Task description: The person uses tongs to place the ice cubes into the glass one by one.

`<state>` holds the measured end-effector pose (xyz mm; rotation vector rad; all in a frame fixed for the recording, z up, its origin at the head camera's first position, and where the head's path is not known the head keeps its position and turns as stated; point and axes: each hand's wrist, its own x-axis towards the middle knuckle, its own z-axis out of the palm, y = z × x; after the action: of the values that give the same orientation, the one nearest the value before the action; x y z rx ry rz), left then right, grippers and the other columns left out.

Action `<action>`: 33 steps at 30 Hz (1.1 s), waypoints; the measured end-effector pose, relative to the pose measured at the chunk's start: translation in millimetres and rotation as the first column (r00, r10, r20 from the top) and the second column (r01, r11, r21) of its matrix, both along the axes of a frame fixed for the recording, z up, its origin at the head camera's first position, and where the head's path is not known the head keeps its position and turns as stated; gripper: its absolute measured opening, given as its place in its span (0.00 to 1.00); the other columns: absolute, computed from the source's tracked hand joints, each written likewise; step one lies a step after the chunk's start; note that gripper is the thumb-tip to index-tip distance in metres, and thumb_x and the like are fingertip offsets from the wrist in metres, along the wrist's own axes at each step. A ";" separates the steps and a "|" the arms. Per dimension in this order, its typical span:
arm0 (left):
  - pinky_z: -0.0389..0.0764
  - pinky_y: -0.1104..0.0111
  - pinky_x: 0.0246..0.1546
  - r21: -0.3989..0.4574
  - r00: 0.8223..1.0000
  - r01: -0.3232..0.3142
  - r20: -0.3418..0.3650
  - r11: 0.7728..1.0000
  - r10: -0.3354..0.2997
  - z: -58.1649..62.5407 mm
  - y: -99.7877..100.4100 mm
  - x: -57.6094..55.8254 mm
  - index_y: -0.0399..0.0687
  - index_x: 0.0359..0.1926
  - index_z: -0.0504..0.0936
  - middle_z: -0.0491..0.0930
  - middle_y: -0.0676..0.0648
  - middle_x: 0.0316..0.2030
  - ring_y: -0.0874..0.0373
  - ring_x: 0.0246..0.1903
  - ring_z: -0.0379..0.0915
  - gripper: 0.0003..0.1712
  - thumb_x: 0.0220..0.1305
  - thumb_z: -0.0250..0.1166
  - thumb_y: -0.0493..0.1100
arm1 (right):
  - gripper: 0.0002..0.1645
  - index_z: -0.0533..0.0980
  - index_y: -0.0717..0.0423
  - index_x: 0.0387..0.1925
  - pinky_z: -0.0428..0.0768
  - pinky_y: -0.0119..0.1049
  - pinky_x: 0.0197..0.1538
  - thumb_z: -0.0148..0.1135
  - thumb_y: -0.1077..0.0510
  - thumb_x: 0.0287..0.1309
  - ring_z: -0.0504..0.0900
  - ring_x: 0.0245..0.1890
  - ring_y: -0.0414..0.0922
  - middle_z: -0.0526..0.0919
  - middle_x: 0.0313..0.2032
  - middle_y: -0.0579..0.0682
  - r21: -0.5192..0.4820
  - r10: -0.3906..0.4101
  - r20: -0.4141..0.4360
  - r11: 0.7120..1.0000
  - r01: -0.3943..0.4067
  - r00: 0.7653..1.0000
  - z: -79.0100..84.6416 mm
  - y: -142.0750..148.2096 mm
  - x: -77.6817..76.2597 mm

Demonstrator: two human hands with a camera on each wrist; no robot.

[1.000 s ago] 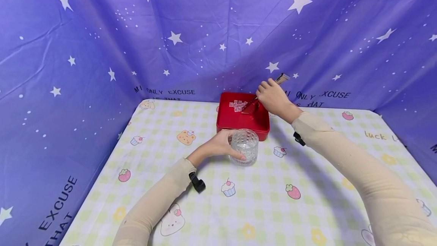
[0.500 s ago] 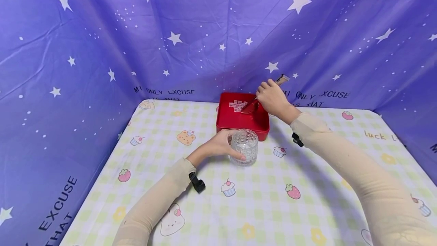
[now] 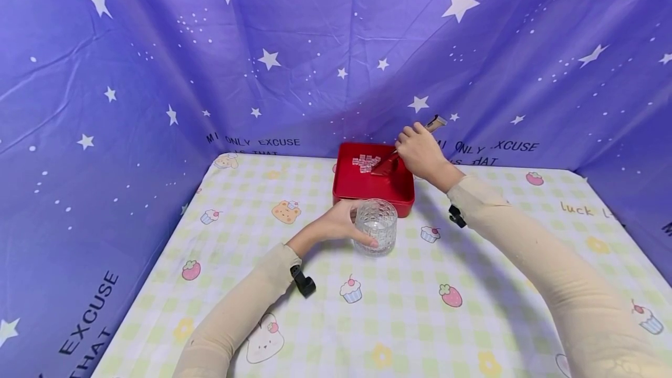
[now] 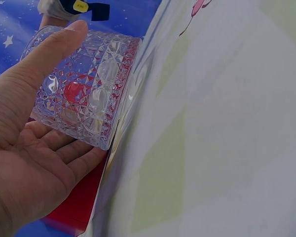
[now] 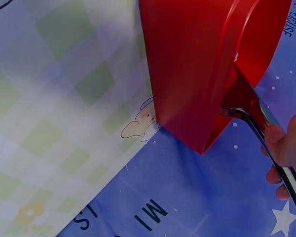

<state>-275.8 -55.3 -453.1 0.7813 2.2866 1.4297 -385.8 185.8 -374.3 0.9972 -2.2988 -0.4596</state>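
My left hand (image 3: pixel 332 223) holds a clear cut-pattern glass (image 3: pixel 382 223) that stands upright on the cloth. In the left wrist view its thumb lies along one side of the glass (image 4: pixel 89 84), with the fingers on the other. Just behind is a square red tin (image 3: pixel 391 192) with a raised rim. Several small clear, pinkish pieces (image 3: pixel 366 163) lie clustered on its surface. My right hand (image 3: pixel 422 152) grips the handle of a shiny spatula (image 5: pixel 244 96). The spatula's blade slants down into the tin, its edge close beside the cluster; whether they touch I cannot tell.
A checked tablecloth (image 3: pixel 409 302) with printed cupcakes, strawberries and flowers covers the table. Blue-purple curtains (image 3: pixel 315 34) with white stars hang close behind the tin and along the sides.
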 end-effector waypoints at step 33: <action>0.69 0.59 0.73 0.005 1.000 0.005 0.026 1.000 -0.005 -0.8 -0.1 0.0 0.52 0.70 0.75 0.80 0.54 0.63 0.61 0.66 0.72 0.50 0.43 0.86 0.44 | 0.08 0.86 0.63 0.36 0.70 0.55 0.45 0.66 0.63 0.56 0.75 0.34 0.58 0.86 0.30 0.59 -0.463 -0.057 0.004 0.885 0.052 0.998 41.7 33.7 15.0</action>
<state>-275.8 -55.4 -453.9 0.7648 2.2616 1.4351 -370.8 219.5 -332.6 0.6882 -2.2753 0.0717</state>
